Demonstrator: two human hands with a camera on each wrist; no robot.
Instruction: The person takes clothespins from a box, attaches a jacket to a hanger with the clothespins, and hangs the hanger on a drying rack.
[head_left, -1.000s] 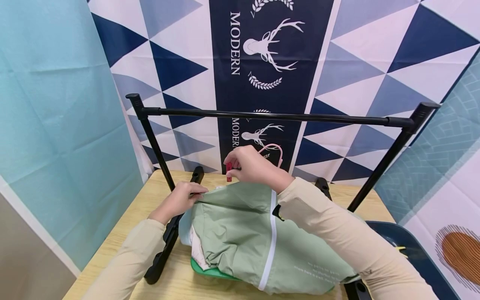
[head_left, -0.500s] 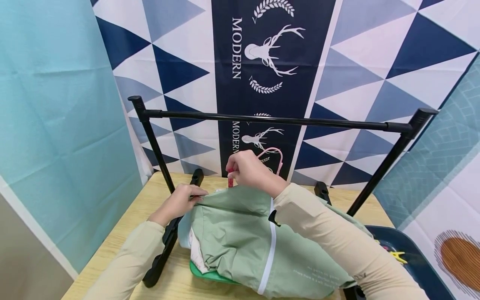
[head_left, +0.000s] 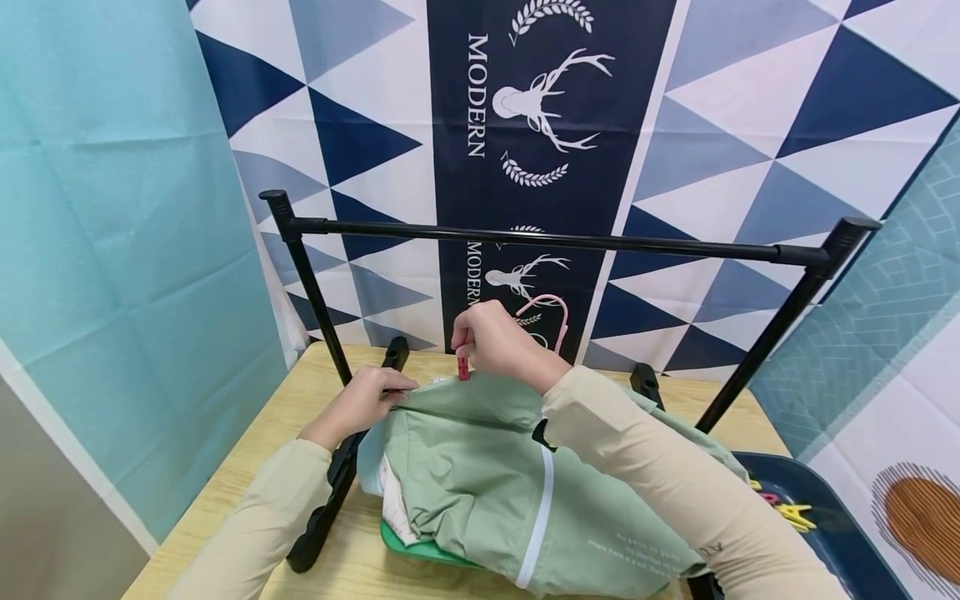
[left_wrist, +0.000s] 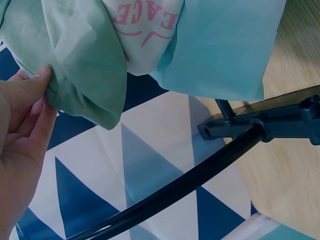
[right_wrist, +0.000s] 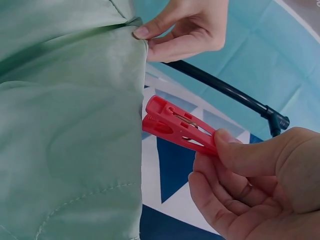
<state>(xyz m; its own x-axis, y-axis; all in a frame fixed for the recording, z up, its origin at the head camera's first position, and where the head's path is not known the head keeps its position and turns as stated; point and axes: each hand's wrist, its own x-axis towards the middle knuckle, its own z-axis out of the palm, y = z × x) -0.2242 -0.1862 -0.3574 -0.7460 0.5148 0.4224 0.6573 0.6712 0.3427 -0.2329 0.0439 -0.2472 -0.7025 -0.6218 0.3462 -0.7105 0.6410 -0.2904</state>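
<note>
In the head view my left hand (head_left: 362, 406) pinches the upper left edge of a sage-green garment (head_left: 480, 475), which has a white stripe and small print. The left wrist view shows the thumb (left_wrist: 42, 75) pressing the cloth against the fingers. My right hand (head_left: 498, 337) holds a red clothespin (right_wrist: 180, 125) by its handle end, between thumb and fingers. The clothespin's mouth points at the garment's edge and is right beside it; whether it touches the cloth I cannot tell. Under the green garment lie a white cloth with pink letters (left_wrist: 142, 30) and a light blue cloth (left_wrist: 220, 55).
A black rack's bar (head_left: 525, 239) spans above the garment, with feet on the wooden table (head_left: 225, 533). Behind the right hand rises a pink hanger hook (head_left: 564, 317). A green tray (head_left: 427, 552) lies beneath the clothes. A dark blue basin (head_left: 855, 533) holds yellow clothespins (head_left: 797, 515).
The right hand has lowered the red clothespin from above the garment down to its upper edge. The left hand keeps its pinch on the cloth in the same place.
</note>
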